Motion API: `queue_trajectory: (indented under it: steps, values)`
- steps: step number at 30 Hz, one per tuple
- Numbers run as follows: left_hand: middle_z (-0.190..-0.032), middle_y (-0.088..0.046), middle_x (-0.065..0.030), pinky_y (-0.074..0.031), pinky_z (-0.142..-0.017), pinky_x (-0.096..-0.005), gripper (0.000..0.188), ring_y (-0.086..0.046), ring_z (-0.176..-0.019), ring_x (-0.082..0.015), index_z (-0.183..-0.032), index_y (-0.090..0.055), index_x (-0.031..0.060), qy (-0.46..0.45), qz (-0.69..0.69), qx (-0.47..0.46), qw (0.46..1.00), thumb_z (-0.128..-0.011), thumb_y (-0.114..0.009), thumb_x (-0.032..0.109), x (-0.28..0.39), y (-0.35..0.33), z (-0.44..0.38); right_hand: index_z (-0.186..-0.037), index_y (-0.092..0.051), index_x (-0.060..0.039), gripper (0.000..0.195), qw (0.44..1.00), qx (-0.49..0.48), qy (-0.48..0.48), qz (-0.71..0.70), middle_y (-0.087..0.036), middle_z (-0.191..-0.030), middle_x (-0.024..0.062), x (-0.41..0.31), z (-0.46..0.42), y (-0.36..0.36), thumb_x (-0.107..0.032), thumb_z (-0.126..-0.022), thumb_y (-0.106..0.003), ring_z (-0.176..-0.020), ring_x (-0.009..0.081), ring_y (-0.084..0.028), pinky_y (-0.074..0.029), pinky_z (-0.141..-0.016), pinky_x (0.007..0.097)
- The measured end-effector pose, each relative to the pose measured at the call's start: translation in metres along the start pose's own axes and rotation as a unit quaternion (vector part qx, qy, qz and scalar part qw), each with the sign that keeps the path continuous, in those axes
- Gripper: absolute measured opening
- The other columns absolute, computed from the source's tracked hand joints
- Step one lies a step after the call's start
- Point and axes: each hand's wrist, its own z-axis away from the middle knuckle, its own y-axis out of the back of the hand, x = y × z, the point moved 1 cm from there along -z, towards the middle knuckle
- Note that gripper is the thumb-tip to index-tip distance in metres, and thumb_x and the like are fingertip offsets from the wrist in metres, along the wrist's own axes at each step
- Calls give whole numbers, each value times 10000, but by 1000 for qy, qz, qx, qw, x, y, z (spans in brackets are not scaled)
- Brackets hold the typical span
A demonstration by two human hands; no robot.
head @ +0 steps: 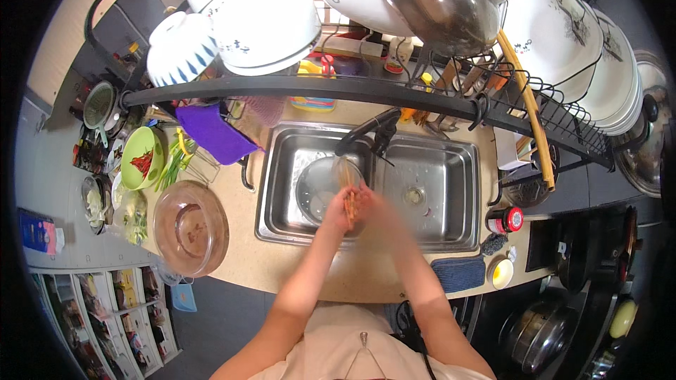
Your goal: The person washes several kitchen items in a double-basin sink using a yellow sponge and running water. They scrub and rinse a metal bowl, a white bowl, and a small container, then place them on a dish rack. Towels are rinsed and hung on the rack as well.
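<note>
My left hand is closed around a bundle of chopsticks over the left basin of a steel double sink. Against it lies my right hand, blurred, its fingers on the same bundle; its exact hold cannot be told. The chopsticks point up towards the black faucet, under its spout. Beneath my hands, a round metal bowl rests in the left basin. The right basin has a drain and small dark scraps in it.
A black dish rack with bowls and plates spans above the sink. Left on the counter are a large glass bowl, a green bowl of red peppers and scallions. Right are a lidded jar, a blue cloth and a small bowl.
</note>
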Motion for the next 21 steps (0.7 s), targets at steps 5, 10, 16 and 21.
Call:
queue_trajectory:
  steps: [5, 10, 16, 21]
  values:
    - [-757, -573, -112, -470, -475, -257, 199, -536, -521, -152, -772, -492, 75, 26, -55, 13, 998, -892, -437, 224, -12, 1, 26, -877, -535, -15, 278, 998, -36, 52, -18, -582, -772, 90, 5, -73, 12, -290, -845, -563, -725, 189, -596, -512, -674, 316]
    - [-667, -505, -77, -362, -372, -210, 194, -427, -423, -94, -800, -474, 82, 59, -111, -80, 989, -909, -419, 234, 10, 11, 40, -889, -501, -7, 195, 977, 105, 179, -44, -540, -733, 108, -3, -104, 39, -191, -836, -536, -631, 233, -566, -527, -595, 376]
    - [-685, -498, -79, -355, -362, -194, 185, -400, -404, -59, -814, -480, 68, 56, -85, -2, 995, -904, -439, 225, 25, 3, 22, -897, -489, 2, 165, 956, 231, 164, -80, -533, -716, 111, -38, -122, 128, -147, -827, -502, -643, 275, -585, -532, -569, 431]
    - [-650, -557, -101, -381, -362, -232, 166, -491, -430, -112, -818, -482, 89, 8, -295, 68, 953, -888, -469, 240, 22, 9, 32, -836, -503, -30, 236, 972, 179, 144, 56, -500, -611, 50, -63, -106, 124, -263, -830, -542, -489, 197, -520, -477, -456, 319]
